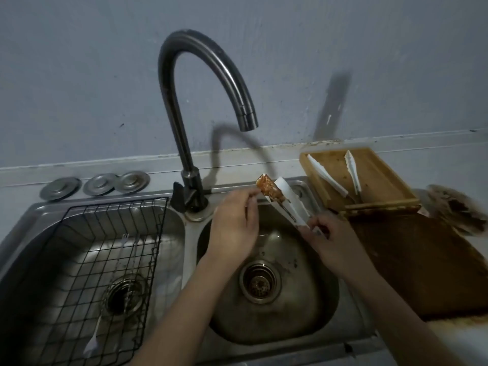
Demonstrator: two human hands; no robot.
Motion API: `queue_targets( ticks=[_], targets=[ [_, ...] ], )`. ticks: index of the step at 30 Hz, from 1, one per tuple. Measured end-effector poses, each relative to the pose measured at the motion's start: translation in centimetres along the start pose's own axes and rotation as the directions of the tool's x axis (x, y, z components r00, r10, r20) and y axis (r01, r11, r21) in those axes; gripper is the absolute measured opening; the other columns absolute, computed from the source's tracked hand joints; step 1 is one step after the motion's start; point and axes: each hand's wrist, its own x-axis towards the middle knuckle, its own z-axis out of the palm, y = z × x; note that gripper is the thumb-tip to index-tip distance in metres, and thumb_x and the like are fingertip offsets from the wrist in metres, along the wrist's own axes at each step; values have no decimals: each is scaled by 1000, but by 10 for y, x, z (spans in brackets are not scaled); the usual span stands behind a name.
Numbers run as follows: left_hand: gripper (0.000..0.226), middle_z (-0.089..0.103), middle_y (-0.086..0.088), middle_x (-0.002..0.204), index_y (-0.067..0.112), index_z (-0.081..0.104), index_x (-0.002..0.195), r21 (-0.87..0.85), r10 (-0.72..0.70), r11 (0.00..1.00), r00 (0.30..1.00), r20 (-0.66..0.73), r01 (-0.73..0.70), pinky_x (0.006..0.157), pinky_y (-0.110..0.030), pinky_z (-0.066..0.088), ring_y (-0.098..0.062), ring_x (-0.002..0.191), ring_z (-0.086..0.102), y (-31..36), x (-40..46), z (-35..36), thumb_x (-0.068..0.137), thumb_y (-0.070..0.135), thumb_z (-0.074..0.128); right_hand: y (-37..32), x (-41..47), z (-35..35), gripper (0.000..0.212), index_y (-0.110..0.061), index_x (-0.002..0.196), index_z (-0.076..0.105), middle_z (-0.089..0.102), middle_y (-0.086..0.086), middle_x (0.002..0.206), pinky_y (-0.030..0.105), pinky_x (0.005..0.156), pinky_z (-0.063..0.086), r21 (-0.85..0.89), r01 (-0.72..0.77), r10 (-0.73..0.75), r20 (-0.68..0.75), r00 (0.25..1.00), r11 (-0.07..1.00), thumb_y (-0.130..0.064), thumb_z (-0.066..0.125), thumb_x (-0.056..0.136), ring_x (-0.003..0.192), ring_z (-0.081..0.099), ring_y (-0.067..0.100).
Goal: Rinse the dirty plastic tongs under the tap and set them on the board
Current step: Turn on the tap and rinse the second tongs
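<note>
Head view looks down on a steel double sink [327, 323] set in the bench, with both hands over the right basin. The right hand [327, 239] grips the hinge end of the dirty plastic tongs [284, 204], fingers curled around it. The tongs slant up and to the left from that hand, their white arms smeared with brown sauce, thickest at the upper tip. The left hand [233, 223] reaches to that soiled tip, its fingers bent and pinching or touching the arm near the end; exactly how they close cannot be told. The tongs are held above the right basin, below and a little to the right of the spout of the dark curved tap [200, 85], and no water shows at the spout. The round drain [260, 283] lies below the hands.

A wooden board [375, 180] sits on the bench just right of the sink, by the wall, carrying two white tongs [340, 175] lying side by side. A darker board [422, 265] lies in front of it. A black wire rack [79, 260] fills the left basin, with a white plastic fork [92, 339] lying in it. Three metal sink plugs [97, 184] rest on the ledge behind the left basin.
</note>
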Motion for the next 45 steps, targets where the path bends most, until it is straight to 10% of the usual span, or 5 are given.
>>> queue_targets(
  ticks=[9, 13, 19, 45],
  targets=[
    [35, 47, -19, 124, 0, 49, 123, 81, -149, 973, 858, -492, 216, 104, -30, 31, -24, 119, 39, -64, 5, -39, 92, 15, 49, -28, 9, 44, 16, -4, 82, 62, 57, 6, 68, 12, 45, 44, 422, -220, 111, 268, 957, 880, -19, 59, 87, 51, 52, 4],
    [40, 53, -13, 129, 3, 46, 131, -7, -379, 915, 855, -354, 402, 103, -31, 37, -23, 121, 49, -80, 14, -45, 94, 19, 50, -29, 10, 57, 14, -15, 85, 64, 60, 7, 76, 29, 55, 55, 542, -361, 136, 410, 902, 759, -19, 52, 91, 57, 61, 9],
    [33, 59, -3, 80, 9, 56, 87, 121, -371, 896, 870, -324, 427, 66, -28, 36, -22, 75, 56, -89, 24, -50, 93, 40, 49, -32, 14, 67, 16, -17, 93, 66, 69, 10, 86, 30, 52, 55, 628, -460, 169, 467, 868, 627, -22, 51, 91, 70, 67, 25],
    [35, 46, 3, 56, 1, 56, 78, -59, -472, 865, 767, -435, 499, 47, -17, 31, -4, 51, 41, -94, 16, -42, 100, 20, 36, -32, 8, 65, 18, -28, 99, 61, 66, 8, 97, 28, 55, 53, 480, -307, 121, 379, 917, 822, -24, 44, 95, 87, 67, 30]
  ],
)
